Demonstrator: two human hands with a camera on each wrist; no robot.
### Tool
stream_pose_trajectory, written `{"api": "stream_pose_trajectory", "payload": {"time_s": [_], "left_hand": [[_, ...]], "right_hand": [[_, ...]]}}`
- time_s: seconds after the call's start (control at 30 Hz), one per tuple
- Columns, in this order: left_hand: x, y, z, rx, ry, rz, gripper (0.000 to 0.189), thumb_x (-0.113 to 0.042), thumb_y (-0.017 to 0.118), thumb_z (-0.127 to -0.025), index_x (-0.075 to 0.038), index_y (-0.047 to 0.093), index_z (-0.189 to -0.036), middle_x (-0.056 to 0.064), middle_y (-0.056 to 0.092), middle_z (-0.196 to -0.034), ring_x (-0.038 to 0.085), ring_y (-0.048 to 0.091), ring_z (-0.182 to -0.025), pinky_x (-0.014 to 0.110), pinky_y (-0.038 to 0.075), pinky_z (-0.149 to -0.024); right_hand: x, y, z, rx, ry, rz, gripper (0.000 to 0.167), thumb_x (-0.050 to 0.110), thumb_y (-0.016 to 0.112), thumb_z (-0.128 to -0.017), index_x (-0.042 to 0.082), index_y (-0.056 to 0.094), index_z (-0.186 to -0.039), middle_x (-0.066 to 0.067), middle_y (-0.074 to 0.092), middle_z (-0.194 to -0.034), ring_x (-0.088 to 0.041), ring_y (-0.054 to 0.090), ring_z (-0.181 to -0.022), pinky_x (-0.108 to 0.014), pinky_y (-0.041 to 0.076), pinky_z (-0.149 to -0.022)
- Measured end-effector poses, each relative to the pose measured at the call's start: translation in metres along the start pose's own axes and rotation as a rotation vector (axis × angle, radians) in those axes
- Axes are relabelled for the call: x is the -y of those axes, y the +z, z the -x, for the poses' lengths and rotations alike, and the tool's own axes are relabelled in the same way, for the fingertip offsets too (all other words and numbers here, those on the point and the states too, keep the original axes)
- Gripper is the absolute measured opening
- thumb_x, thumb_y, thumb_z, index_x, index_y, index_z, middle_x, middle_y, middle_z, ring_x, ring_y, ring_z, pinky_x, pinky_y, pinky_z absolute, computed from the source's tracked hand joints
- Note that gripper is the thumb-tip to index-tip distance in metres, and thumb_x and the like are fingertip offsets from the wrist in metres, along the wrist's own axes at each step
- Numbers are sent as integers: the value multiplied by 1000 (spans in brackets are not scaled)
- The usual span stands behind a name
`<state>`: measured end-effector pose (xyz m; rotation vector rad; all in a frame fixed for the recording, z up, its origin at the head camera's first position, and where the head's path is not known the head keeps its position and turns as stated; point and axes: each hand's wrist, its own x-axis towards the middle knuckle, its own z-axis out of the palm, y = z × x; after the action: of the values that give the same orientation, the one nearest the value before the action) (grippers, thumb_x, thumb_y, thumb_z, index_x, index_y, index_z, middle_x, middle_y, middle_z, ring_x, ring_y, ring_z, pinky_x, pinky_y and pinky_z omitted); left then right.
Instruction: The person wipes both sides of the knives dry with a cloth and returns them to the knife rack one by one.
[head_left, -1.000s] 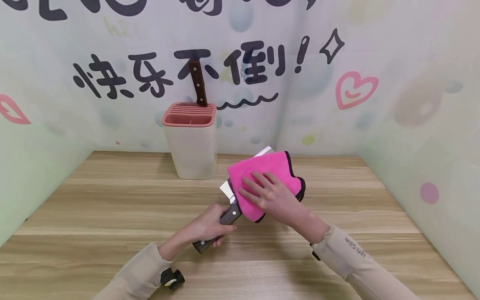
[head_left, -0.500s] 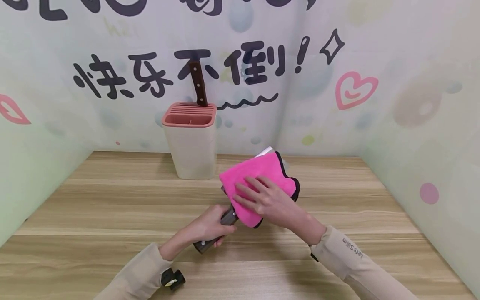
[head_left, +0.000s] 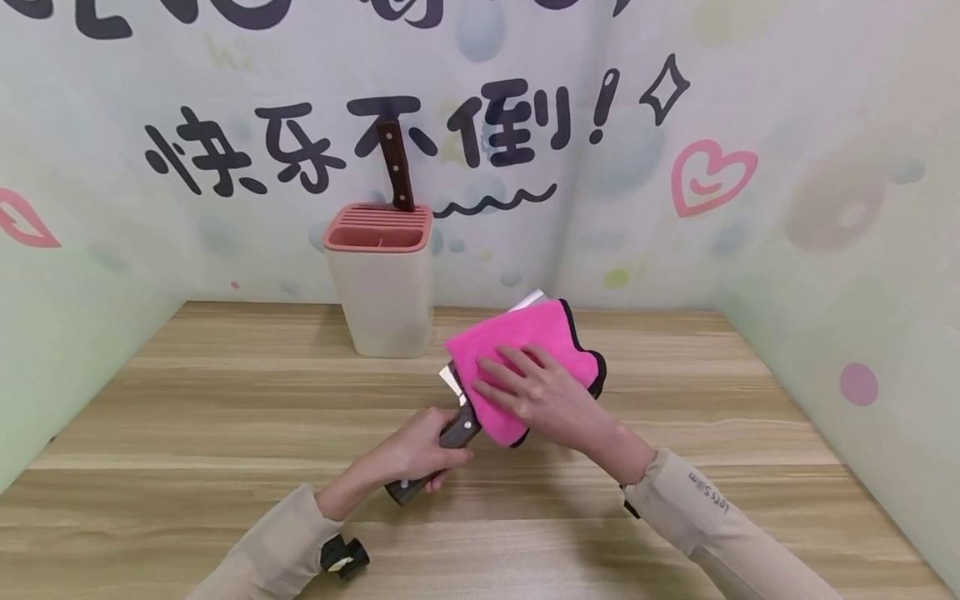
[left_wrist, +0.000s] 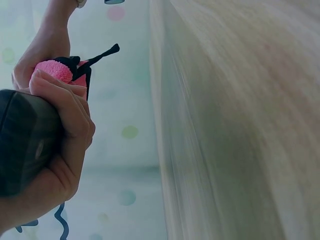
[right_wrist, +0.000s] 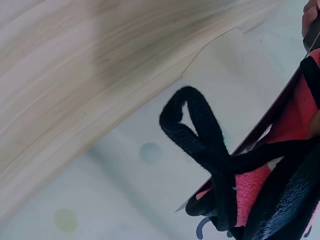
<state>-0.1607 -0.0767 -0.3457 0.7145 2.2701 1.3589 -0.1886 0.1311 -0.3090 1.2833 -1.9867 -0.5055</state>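
My left hand grips the black riveted handle of a cleaver, held tilted with its blade pointing up and to the right. Most of the blade lies behind a pink cleaning cloth with black edging; bright metal shows at the heel and the far tip. My right hand holds the cloth on the blade, four fingers spread over the top and the thumb underneath, hidden in the head view. In the right wrist view, black-edged folds of cloth hang beneath the blade.
Behind the blade, to the left, stands a white knife holder with a pink slotted top. A brown-handled knife is upright in its back slots. Printed fabric walls close in the wooden table at the back and sides.
The cloth and right hand slid down toward the handle, then back up the blade, uncovering the metal at the heel again. The left hand and handle stay nearly still.
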Motion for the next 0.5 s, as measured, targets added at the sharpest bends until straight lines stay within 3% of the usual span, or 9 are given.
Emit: {"api": "stream_pose_trajectory", "payload": {"time_s": [0.5], "left_hand": [[3,-3,6,-24,1,-30,9,-1,54,-79,0,45,-78,0,46,-42,7,45,-32,27,42,-32]], "right_hand": [[-14,5,5,70,141,-43,49,4,70,-72,18,59,-118,-6,54,-121,-27,49,-109,-38,45,-82]]}}
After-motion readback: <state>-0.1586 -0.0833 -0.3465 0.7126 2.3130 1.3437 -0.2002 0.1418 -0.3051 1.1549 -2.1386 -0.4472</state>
